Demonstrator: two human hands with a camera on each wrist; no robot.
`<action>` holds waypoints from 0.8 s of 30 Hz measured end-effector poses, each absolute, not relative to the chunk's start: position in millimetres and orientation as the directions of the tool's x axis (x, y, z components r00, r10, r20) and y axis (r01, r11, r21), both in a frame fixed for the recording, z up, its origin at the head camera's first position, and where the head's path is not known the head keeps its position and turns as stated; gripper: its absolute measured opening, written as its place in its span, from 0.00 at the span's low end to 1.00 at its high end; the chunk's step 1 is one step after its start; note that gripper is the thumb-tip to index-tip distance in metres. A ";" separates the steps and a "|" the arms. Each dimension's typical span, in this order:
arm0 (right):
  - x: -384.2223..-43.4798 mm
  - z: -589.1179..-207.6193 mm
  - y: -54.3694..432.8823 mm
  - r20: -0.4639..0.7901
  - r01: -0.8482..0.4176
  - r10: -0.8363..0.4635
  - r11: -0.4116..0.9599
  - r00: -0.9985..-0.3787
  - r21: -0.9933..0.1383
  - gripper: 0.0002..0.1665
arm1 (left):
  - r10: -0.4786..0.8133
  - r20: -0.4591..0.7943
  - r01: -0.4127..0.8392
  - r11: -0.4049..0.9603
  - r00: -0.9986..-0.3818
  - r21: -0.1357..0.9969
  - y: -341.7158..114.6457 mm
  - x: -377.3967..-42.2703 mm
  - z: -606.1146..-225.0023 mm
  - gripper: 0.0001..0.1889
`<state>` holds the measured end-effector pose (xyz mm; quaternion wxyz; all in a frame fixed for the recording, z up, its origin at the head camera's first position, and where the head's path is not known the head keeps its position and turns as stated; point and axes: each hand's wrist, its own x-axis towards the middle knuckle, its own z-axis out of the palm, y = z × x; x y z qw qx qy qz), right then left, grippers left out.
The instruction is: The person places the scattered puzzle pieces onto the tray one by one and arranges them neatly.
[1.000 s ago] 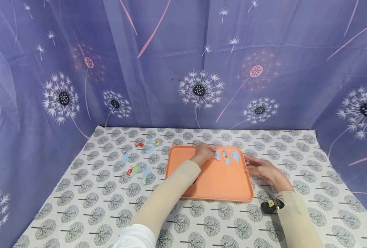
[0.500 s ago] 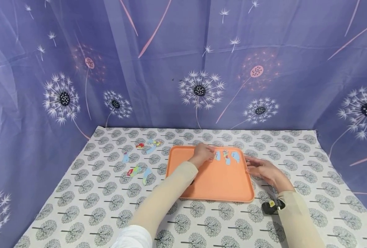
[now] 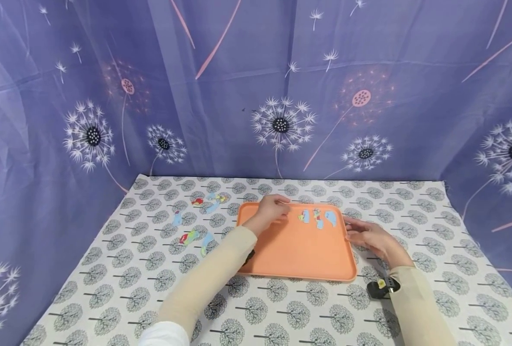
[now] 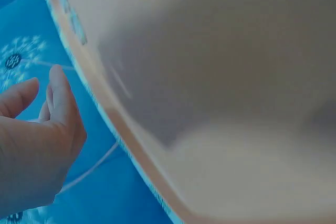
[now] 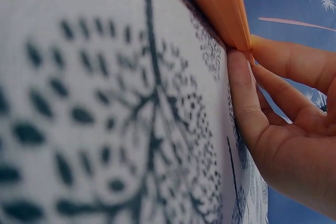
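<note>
Three small colourful clusters lie flat in a row inside the tray, along its far rim and toward the right: a blue one with yellow and red on its left, a mixed one with blue at its near end, and a mostly blue one at the right; they are too small to tell whether each is one piece or several touching. They look thin, light and fairly stiff, probably card, so they would likely slide easily on the smooth floor and might crease at the narrow necks; a fingertip pinch at a broad edge should suit them best. The orange tray seems light, rigid plastic, best taken by its raised rim. The left hand hangs over the tray's far left part, left of the clusters, its fingers loosely bent and grasping nothing. The right hand pinches the tray's right edge between thumb and fingers. Left of the tray, on the tree-patterned cloth, more scraps lie scattered: red, blue and yellow, several blue and a red-green one. Behind the table hangs a purple dandelion curtain.
</note>
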<state>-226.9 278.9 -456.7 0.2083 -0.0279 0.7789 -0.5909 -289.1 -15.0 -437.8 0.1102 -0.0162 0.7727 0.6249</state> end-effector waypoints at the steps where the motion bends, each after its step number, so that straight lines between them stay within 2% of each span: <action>1: -226.9 -456.9 279.1 -0.292 0.204 -0.289 0.299 -0.912 -0.932 0.45 | 0.121 -0.184 -0.157 0.205 -0.975 0.966 -19.9 -288.6 -436.9 0.15; 8: -228.1 -459.0 280.4 -0.294 0.205 -0.295 0.297 -0.909 -0.933 0.46 | 0.138 -0.123 -0.102 0.150 -0.983 0.983 -63.6 -280.5 -425.8 0.17; 20: -227.4 -458.0 279.9 -0.287 0.190 -0.306 0.311 -0.908 -0.931 0.46 | 0.098 -0.107 -0.079 0.250 -0.989 0.965 -159.4 -244.5 -418.1 0.18; 24: -227.4 -457.7 279.5 -0.281 0.188 -0.298 0.304 -0.912 -0.934 0.46 | 0.048 -0.153 -0.134 0.274 -0.987 0.952 -187.2 -231.8 -421.4 0.18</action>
